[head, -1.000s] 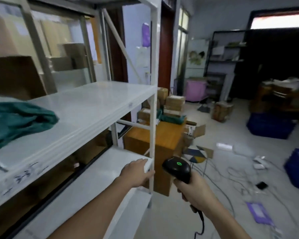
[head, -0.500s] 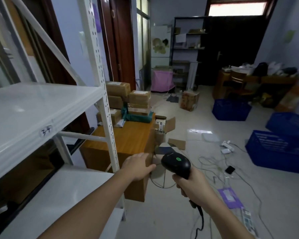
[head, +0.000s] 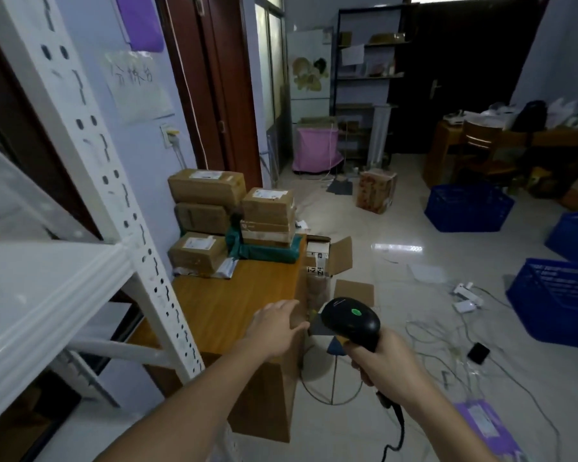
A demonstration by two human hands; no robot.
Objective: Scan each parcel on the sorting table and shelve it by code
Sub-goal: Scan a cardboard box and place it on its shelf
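We hold the black barcode scanner in our right hand, with the fingers curled tight around its handle; a green light shows on its top and its cable hangs down from the handle. Our left hand is stretched forward over the near corner of the wooden sorting table, palm down, fingers relaxed and slightly apart, gripping nothing. We cannot tell if it touches the table. The parcels are brown cardboard boxes with white labels, stacked at the far end of the table against the wall, some of them lying on a green bag. The white metal shelf stands on our left, just beside the table. On the floor at the right we see blue crates and loose cables.
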